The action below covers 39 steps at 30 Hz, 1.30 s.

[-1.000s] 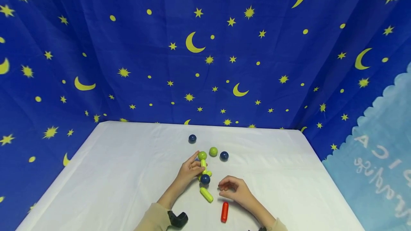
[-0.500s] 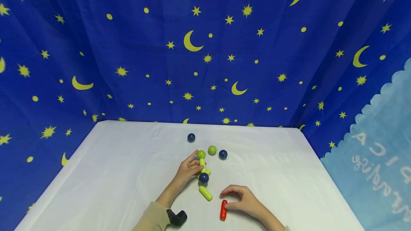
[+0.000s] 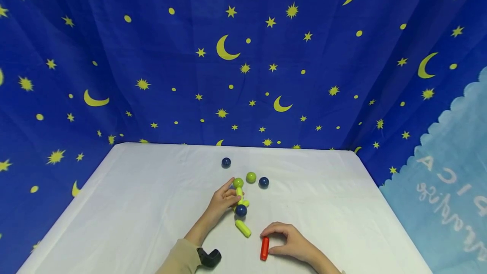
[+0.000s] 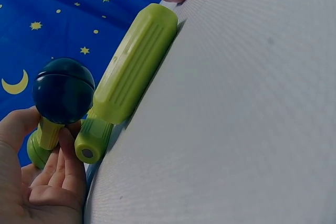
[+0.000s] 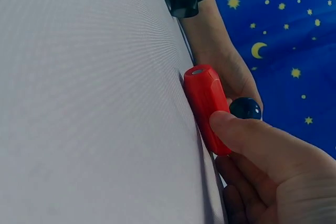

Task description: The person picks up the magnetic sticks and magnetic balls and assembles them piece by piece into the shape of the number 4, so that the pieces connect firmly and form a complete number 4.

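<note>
My left hand (image 3: 221, 202) holds a yellow-green rod (image 3: 239, 192) between thumb and fingers. A green ball (image 3: 238, 182) sits at its far end and a dark blue ball (image 3: 241, 211) at its near end. Beside these, another yellow-green rod (image 4: 94, 140) shows a round metal disc in its end. A separate yellow-green rod (image 3: 243, 228) lies just in front on the table. My right hand (image 3: 292, 242) pinches a red rod (image 5: 206, 108) with the thumb on its side; the other fingertips are partly hidden behind it. The red rod rests on the cloth.
Behind the left hand lie a loose green ball (image 3: 251, 177) and two dark blue balls, one (image 3: 264, 182) to the right and one (image 3: 226, 163) farther back. A white cloth (image 3: 323, 198) covers the table. Blue star-patterned curtains (image 3: 182, 62) stand around it.
My right hand has moved down toward the table's near side and taken hold of the red rod. The left hand keeps its grip on the rod with balls.
</note>
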Available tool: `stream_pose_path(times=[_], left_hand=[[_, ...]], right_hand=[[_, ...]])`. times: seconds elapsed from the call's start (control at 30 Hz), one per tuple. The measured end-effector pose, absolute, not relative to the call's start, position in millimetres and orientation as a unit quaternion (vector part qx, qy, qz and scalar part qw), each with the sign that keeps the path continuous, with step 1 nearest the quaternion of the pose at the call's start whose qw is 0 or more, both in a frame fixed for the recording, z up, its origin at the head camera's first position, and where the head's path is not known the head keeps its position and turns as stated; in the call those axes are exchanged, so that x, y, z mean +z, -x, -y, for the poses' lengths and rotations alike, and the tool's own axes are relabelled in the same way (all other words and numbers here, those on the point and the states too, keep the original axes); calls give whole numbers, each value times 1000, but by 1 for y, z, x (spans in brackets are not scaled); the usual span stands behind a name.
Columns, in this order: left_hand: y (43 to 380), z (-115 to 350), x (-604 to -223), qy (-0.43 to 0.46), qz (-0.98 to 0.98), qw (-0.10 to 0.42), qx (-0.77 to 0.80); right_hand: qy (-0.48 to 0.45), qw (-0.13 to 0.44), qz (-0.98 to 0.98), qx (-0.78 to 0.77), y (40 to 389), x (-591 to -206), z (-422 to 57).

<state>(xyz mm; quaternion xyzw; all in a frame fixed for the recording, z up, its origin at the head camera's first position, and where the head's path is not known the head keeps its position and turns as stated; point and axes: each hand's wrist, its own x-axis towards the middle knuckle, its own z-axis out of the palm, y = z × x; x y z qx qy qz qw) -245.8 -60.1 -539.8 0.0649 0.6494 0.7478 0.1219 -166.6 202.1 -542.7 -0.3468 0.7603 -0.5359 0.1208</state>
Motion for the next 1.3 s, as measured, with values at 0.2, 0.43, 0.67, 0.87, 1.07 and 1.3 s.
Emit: stream_pose_path(times=[0.2,0.43,0.67,0.87,1.07,1.3], left_hand=[[247,61,-542,-65,-658,120,740],[246,61,-543,-61,-662,119,737],[244,61,-543,-64,-660,121,738],[246,62,-545,-65,-658,124,740],[247,61,-545,-65,-657,126,740],[247,60,-544,-76,-654,124,742]], right_hand=[[329,134,-762,-541,168,-543,-202],[322,134,-767,-538,168,-544,-202],[326,128,-762,-544,167,-547,-202],[316,126,-766,-545,167,-545,-202],[314,102,-771,-545,168,-544,-202],[274,71,-768,-575,175,-547,-202]])
